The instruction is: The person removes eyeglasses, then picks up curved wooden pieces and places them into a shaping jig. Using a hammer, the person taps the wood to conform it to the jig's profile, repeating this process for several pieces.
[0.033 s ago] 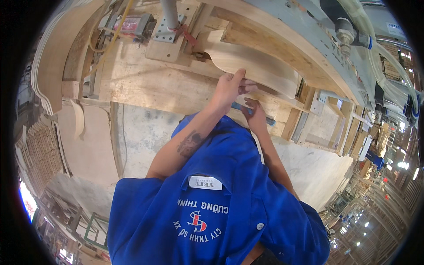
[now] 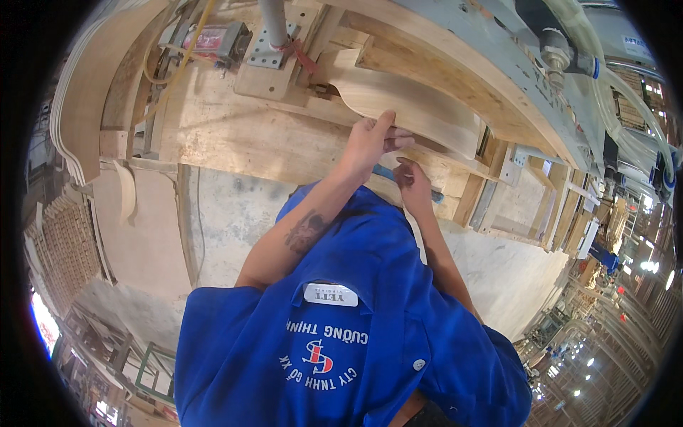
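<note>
A pale, curved wooden board (image 2: 420, 107) lies in the wooden frame ahead of me, its wavy left end narrowing. My left hand (image 2: 373, 141) grips its near edge, thumb on the top face and fingers at the edge below. Closer to my body and to the right, my right hand (image 2: 414, 186) is closed, fingers curled over a blue rod-like piece (image 2: 384, 173) that shows on both sides of it. What those fingers pinch, if anything, is hidden.
A grey metal beam (image 2: 491, 71) crosses above the board, with an air fitting (image 2: 555, 60) and clear hoses at right. A metal post (image 2: 274, 25) rises from a plate at left. Stacked curved boards (image 2: 82, 92) stand at far left.
My right hand has shifted slightly, and its fingers are drawn in more. My left hand and the wooden board look the same.
</note>
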Action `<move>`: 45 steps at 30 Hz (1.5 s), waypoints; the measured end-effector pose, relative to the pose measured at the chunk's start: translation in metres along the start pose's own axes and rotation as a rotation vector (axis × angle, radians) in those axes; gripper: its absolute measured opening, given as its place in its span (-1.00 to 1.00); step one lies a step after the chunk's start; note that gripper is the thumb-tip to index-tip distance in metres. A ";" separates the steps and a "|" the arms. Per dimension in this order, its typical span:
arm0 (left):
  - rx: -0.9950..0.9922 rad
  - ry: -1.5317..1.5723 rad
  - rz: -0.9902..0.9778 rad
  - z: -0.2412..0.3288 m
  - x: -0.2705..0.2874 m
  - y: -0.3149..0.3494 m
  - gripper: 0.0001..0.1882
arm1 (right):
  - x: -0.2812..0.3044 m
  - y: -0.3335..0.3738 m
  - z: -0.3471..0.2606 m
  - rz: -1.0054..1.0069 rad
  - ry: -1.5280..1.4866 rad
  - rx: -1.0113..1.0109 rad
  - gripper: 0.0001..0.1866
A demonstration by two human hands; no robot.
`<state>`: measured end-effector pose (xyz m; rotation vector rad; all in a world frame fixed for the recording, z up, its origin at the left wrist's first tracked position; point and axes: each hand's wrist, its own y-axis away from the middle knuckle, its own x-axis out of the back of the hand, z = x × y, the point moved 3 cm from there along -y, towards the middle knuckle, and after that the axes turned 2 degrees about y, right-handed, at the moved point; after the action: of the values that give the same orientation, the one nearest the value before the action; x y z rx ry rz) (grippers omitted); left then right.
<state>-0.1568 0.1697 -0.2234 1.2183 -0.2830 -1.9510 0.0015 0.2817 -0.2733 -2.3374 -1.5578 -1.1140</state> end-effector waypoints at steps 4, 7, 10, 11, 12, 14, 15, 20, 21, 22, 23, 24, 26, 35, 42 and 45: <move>-0.005 -0.010 -0.002 0.002 -0.002 0.000 -0.47 | 0.011 0.004 -0.001 -0.081 -0.029 -0.053 -0.58; -0.017 -0.017 0.003 0.005 -0.005 -0.002 -0.48 | 0.000 0.007 0.007 -0.058 0.343 0.169 -0.57; -0.023 -0.025 -0.001 0.005 -0.002 -0.005 -0.49 | -0.011 0.010 0.012 -0.024 0.409 0.205 -0.56; -0.032 -0.020 0.000 0.007 -0.004 -0.003 -0.50 | -0.012 0.009 0.014 -0.023 0.405 0.186 -0.56; -0.041 -0.016 0.001 0.009 -0.006 -0.001 -0.50 | -0.013 0.009 0.015 -0.021 0.401 0.166 -0.56; -0.041 -0.010 -0.003 0.007 -0.004 -0.003 -0.50 | -0.012 0.008 0.013 -0.040 0.359 0.141 -0.57; -0.041 -0.007 -0.006 0.006 -0.003 -0.003 -0.51 | -0.011 0.007 0.012 -0.049 0.338 0.128 -0.57; -0.025 -0.013 0.004 0.007 -0.005 -0.002 -0.51 | -0.005 0.001 0.025 -0.129 0.224 0.132 -0.58; -0.027 0.004 0.009 0.007 -0.007 -0.002 -0.51 | -0.004 0.001 0.028 -0.155 0.193 0.130 -0.59; -0.019 -0.001 -0.003 0.008 -0.007 -0.003 -0.50 | -0.002 -0.002 0.025 -0.147 -0.016 0.043 -0.62; -0.010 -0.003 -0.008 0.008 -0.005 -0.003 -0.49 | 0.002 -0.003 0.015 -0.146 -0.225 -0.046 -0.63; 0.000 -0.005 -0.013 0.008 -0.004 -0.003 -0.47 | 0.005 -0.005 0.004 -0.144 -0.434 -0.136 -0.64; -0.014 -0.012 0.010 0.009 -0.004 0.000 -0.47 | 0.017 -0.004 -0.032 -0.137 -0.851 -0.195 -0.60; -0.034 -0.002 0.007 0.011 -0.007 -0.001 -0.47 | 0.027 -0.036 -0.078 0.117 -1.147 -0.343 -0.66; -0.036 0.001 0.006 0.013 -0.006 0.001 -0.47 | 0.027 -0.038 -0.086 0.189 -1.087 -0.364 -0.69; -0.023 -0.005 0.000 0.017 -0.008 0.005 -0.47 | 0.027 -0.037 -0.084 0.181 -1.083 -0.353 -0.70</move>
<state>-0.1670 0.1691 -0.2066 1.1983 -0.2626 -1.9527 -0.0669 0.2794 -0.2062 -3.5322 -1.3273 0.0248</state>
